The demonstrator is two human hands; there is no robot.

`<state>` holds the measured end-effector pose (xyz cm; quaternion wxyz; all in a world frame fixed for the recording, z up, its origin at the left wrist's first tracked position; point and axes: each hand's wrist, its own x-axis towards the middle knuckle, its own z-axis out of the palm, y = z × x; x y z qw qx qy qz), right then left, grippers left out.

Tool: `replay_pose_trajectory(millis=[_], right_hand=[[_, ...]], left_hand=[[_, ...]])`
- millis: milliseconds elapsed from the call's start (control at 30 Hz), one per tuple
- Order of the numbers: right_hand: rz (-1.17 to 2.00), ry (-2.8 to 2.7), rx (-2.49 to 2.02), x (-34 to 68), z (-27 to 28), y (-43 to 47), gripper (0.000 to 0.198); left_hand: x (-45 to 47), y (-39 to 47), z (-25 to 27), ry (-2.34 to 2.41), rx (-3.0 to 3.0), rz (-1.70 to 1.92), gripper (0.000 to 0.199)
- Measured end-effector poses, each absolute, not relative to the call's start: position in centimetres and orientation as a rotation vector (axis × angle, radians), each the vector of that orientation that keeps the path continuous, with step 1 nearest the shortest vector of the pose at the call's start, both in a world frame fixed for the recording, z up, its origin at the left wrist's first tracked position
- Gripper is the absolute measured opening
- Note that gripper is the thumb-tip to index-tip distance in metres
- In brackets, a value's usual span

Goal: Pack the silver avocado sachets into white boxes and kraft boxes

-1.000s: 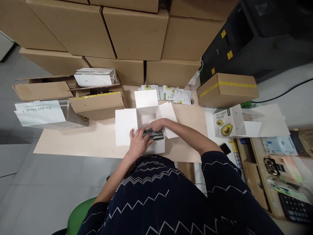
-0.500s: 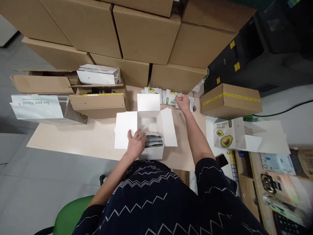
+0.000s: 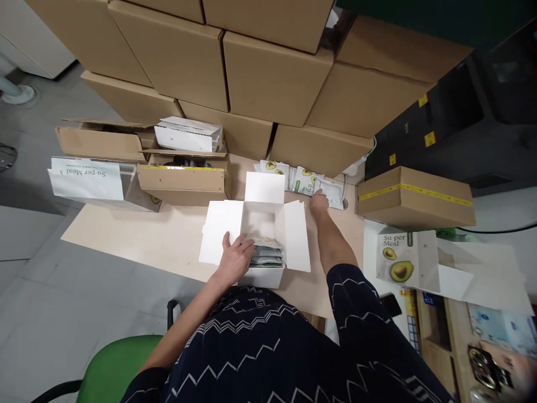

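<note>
A white carton (image 3: 262, 277) stands on the table with its flaps spread out, and flat food pouches (image 3: 267, 253) are stacked in its near part. My left hand (image 3: 235, 257) lies over the carton's left edge, fingers stretched apart and the tips at the pouches. At the back of the table is a row of white pouches (image 3: 302, 180) printed with avocados. My right hand (image 3: 319, 202) reaches to the right end of this row, its bent fingers closed at the near edge of a plain-looking pouch (image 3: 333, 193). Its fingertips are partly hidden.
Large brown cartons (image 3: 277, 78) are stacked behind the table. Open brown boxes (image 3: 182, 184) and a printed white box (image 3: 90, 184) stand on the left. To the right are a taped brown carton (image 3: 415, 196) and an open avocado box (image 3: 405, 260). A green chair (image 3: 119, 366) stands at lower left.
My right hand has gone from raised above the pouches, fingers pinched, down to the edge of the rightmost pouch. My left hand stays at the carton. The view has shifted and tilted slightly.
</note>
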<state>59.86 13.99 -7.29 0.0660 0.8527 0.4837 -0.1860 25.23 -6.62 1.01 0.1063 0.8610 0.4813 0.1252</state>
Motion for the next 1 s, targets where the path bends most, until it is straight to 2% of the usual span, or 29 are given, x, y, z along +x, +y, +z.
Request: replay_pose_trajectory(millis=[167,300,367,433,500,567,633,733,833,1000], right_hand=[[-0.511,1.511,2.62,60.3,-4.1,12.0,0.047],[-0.463,1.772,3.005,61.3,1.2,9.6,0.038],[-0.62,2.078,3.21,61.2,4.4,7.8,0.038],[-0.959,2.396,3.281,60.1,7.5,5.7,0.036],[-1.299,2.649,3.141,58.1,10.3,3.5,0.033],[-1.42,2.819,2.834,55.3,12.3,1.6,0.029],[-1.306,2.875,2.483,52.4,13.3,0.3,0.025],[-0.964,2.746,2.133,49.0,13.4,-0.1,0.03],[-0.714,2.558,2.034,48.0,13.0,0.8,0.032],[-0.497,2.421,1.907,48.8,14.5,1.5,0.03]], left_hand=[[25.1,-6.6,0.9,1.398,2.55,0.41,0.026],[24.9,-6.5,0.4,1.357,2.584,0.449,0.025],[24.8,-6.4,0.2,1.35,2.593,0.469,0.025],[24.9,-6.3,0.2,1.349,2.591,0.485,0.025],[25.1,-6.2,0.4,1.354,2.573,0.492,0.026],[25.3,-6.2,0.6,1.36,2.544,0.481,0.026],[25.4,-6.1,0.8,1.369,2.517,0.457,0.026],[25.5,-6.1,1.0,1.392,2.497,0.411,0.026],[25.4,-6.0,1.1,1.422,2.491,0.381,0.028],[25.5,-6.2,1.0,1.405,2.503,0.344,0.03]])
